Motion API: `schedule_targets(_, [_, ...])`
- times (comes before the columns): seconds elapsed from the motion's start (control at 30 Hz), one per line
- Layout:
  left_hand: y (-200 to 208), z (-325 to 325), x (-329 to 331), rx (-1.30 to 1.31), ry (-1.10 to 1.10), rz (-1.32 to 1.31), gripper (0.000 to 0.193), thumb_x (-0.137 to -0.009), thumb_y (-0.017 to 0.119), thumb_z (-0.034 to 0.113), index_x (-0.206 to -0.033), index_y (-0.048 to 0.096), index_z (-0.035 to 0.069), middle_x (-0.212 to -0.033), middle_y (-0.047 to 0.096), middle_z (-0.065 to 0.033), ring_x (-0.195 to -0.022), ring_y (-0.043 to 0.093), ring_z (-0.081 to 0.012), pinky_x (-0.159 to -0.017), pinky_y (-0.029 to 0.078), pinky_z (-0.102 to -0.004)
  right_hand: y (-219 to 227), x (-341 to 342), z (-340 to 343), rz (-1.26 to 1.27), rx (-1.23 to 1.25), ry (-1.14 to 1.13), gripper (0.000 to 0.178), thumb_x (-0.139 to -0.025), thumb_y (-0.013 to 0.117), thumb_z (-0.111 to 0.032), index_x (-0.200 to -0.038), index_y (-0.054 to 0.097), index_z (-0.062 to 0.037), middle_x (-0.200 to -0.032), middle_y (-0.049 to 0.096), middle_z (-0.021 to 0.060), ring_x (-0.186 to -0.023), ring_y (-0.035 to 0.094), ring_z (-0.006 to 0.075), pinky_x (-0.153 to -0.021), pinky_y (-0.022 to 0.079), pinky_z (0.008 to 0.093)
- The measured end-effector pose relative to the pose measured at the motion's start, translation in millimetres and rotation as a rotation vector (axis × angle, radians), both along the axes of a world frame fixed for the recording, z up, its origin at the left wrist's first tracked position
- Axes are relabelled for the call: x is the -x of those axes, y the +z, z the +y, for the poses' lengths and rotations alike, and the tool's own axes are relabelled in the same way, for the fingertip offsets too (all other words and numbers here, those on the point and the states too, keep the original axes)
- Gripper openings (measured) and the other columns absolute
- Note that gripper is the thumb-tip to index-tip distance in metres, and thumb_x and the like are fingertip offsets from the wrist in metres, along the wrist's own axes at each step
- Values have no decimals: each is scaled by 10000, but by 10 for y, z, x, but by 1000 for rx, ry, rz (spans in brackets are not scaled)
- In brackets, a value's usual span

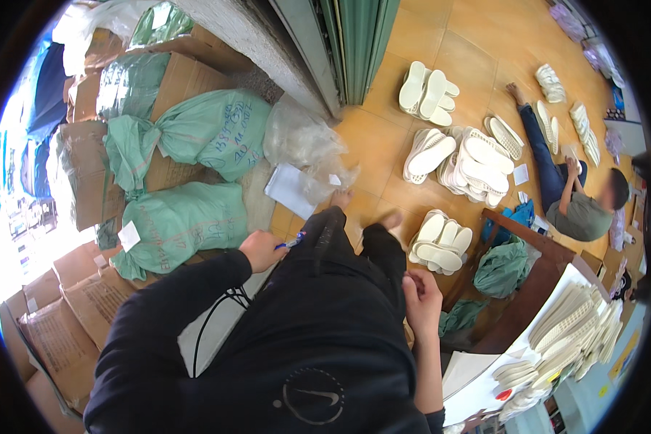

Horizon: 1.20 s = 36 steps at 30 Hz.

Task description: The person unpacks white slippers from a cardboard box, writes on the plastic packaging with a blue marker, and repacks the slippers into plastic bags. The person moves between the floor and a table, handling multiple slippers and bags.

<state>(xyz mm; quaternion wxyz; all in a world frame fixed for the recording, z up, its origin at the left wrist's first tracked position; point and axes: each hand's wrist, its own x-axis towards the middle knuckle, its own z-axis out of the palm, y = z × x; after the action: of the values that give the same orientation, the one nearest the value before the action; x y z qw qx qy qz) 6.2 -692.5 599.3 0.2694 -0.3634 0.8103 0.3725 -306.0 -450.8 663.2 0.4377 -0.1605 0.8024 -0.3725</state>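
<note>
My left hand is closed round a slim blue-and-white pen-like thing, held in front of my left thigh. Its exact kind is too small to make out. Beyond that hand lie two tied green woven sacks, a nearer one and a farther one, both with handwriting or print. My right hand hangs beside my right hip with its fingers curled in, and nothing shows in it. Closest to it on the tiled floor is a pile of cream shoe soles.
Cardboard boxes line the left side. Clear plastic wrap and a white paper stack lie before my feet. More sole piles cover the floor ahead. A seated person is at right, past a sole-laden table.
</note>
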Motion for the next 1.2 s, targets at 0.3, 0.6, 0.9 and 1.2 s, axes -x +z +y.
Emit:
schedule_targets(0.3, [-612,398,495,-405,254,-283,315,-862,582,299,-942,747,43,-829,717,-194,-797,710,-362,-735,561,-438,-909,1362,-715,-146,38,361,230,-931,697,-145,-1098,641,3,-959,728,142,-787,707,192,-706,565,308])
schedule_targets(0.6, [-2631,-532,1031,162,67,-484,430,-882,633,282,-1228,603,29,-1106,655,-191,-1084,606,-377,-924,478,-502,-3149,2042,-771,-181,-312,256,175,-938,661,-103,-1073,649,9,-841,717,121,-752,701,171,-695,546,285])
schedule_targets(0.9, [-6214,-1791,2243,378,-112,-416,339,-908,503,142,-1194,667,65,-1215,676,-167,-1147,640,-329,-1017,461,-532,-4458,701,-879,-520,-323,391,223,-944,677,-178,-1068,649,4,-997,734,157,-864,743,267,-771,599,347])
schedule_targets(1.2, [-5915,-1749,792,579,193,-632,446,-934,517,190,-1364,442,105,-1165,649,-210,-1025,679,-391,-868,547,-482,-4689,286,-961,-583,-470,452,219,-950,665,-176,-1073,659,5,-952,744,151,-815,740,253,-742,592,340])
